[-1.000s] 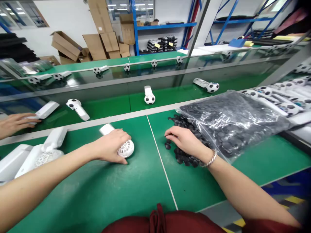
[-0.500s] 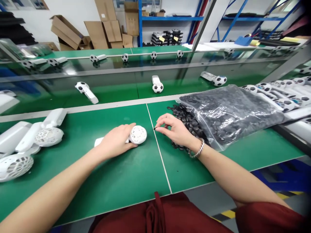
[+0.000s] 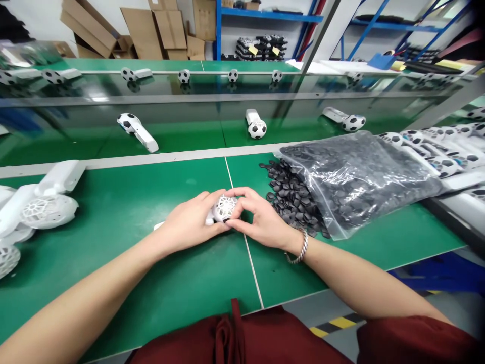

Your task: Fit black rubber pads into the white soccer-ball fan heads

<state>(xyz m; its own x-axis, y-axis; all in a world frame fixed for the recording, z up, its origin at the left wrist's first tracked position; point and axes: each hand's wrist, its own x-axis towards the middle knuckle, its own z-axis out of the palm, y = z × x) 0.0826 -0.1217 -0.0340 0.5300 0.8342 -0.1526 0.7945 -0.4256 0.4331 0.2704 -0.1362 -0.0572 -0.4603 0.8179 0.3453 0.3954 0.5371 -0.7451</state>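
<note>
My left hand [image 3: 193,218] is closed around a white handheld fan [image 3: 224,207] with a round, openwork grille head. Its handle lies mostly hidden under my palm, with the end showing at the left. From the right, my right hand [image 3: 254,215] meets the fan head, thumb and forefinger pinched at its lower edge. A small black piece shows dark at those fingertips, against the grille. Just beyond my right wrist spreads a pile of loose black plastic pieces [image 3: 293,194], spilling from the mouth of a clear plastic bag [image 3: 364,177].
More white fans [image 3: 49,210] lie heaped at the left of the green table [image 3: 125,293]. On the conveyor behind sit several black-and-white football-patterned fans [image 3: 256,127]. Rows of similar fans [image 3: 447,162] fill the right side. Cardboard boxes [image 3: 170,30] stand at the back.
My right hand has moved left with the black piece and now touches the fan head. The left hand has shifted slightly right with the fan, whose grille now faces more upward.
</note>
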